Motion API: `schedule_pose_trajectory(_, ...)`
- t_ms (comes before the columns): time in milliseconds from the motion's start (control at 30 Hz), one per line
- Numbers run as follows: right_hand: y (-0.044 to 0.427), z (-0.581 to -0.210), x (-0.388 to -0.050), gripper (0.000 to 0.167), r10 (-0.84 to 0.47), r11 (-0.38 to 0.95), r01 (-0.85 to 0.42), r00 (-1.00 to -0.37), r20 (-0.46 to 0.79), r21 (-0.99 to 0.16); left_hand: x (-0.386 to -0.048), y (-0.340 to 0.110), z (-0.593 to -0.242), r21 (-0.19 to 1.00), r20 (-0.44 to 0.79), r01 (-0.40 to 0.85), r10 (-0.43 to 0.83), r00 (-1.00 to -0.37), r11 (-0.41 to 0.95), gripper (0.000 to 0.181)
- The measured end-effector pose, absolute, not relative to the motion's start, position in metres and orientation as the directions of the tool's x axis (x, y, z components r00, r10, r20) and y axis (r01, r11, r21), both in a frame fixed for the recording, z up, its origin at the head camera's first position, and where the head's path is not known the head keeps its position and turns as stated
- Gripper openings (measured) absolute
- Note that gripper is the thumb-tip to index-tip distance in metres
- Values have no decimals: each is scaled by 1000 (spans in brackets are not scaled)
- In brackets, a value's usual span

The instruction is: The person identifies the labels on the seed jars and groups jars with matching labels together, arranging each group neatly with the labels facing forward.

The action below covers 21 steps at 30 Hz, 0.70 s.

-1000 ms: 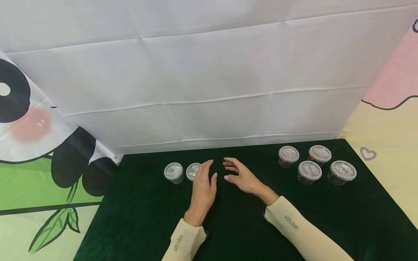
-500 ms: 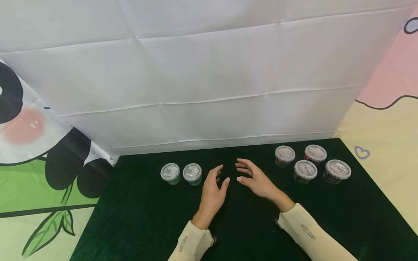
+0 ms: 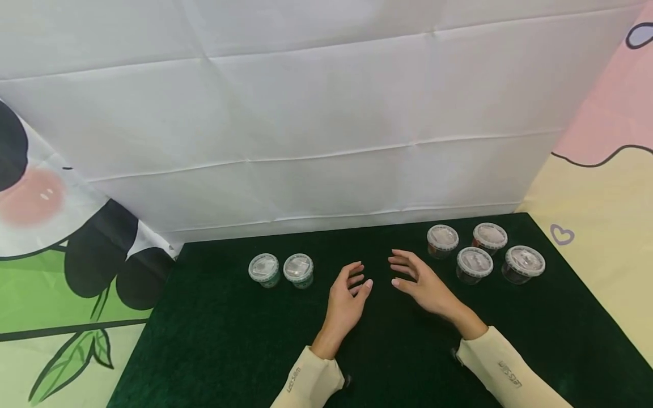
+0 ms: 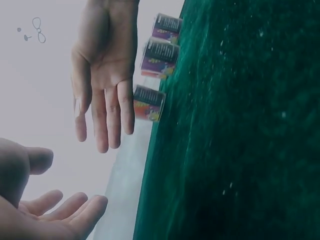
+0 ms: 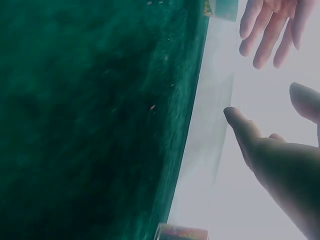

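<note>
A dark green cloth [image 3: 229, 351] covers the tabletop across the lower frame. Nearest, at the bottom edge, come two cream sleeves [image 3: 510, 371]; from them reach the left hand [image 3: 346, 303] at lower centre and the right hand [image 3: 427, 288] just right of it, both raised over the cloth, palms facing, fingers relaxed and slightly bent around nothing. Beyond them stand lidded plastic tubs: a left pair [image 3: 298, 270] left of centre, side by side, and four at right, where the front two, the left one [image 3: 474, 264] and the right one [image 3: 524, 263], stand before the rear left tub [image 3: 442, 239] and the rear right tub [image 3: 490, 237], whose lower side is partly covered. Farthest, a creased white backdrop [image 3: 326, 119] fills the top, between a cartoon panel [image 3: 35, 198] at left and a pink-and-yellow panel [image 3: 602, 209] at right. A second ago the left hand hid part of the pair's right tub; now both hands lie farther right, the tub is uncovered, and the gap between hands is wider. The sleeves read "Let's Slim"; the tubs' colourful printed labels, seen from the left wrist, are too small to read.
</note>
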State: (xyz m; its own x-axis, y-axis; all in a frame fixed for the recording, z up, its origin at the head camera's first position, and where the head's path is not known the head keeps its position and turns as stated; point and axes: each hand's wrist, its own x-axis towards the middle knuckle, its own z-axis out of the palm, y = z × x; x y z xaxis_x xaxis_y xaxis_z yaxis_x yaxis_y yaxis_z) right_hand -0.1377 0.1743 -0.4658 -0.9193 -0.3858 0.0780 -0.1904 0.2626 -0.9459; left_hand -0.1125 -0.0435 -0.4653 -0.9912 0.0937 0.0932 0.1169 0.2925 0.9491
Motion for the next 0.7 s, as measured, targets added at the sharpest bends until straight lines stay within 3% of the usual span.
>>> schedule_pose_trajectory(367,200,-468,-126,64,-338,289,-164,-939,60,-943,-114,-28,-474,977,46,73,138,-989,199,45)
schedule_pose_trajectory(700,218,-471,-117,64,-300,313,-140,-953,42,-939,-111,-13,-479,979,-14,18,152,-988,203,46)
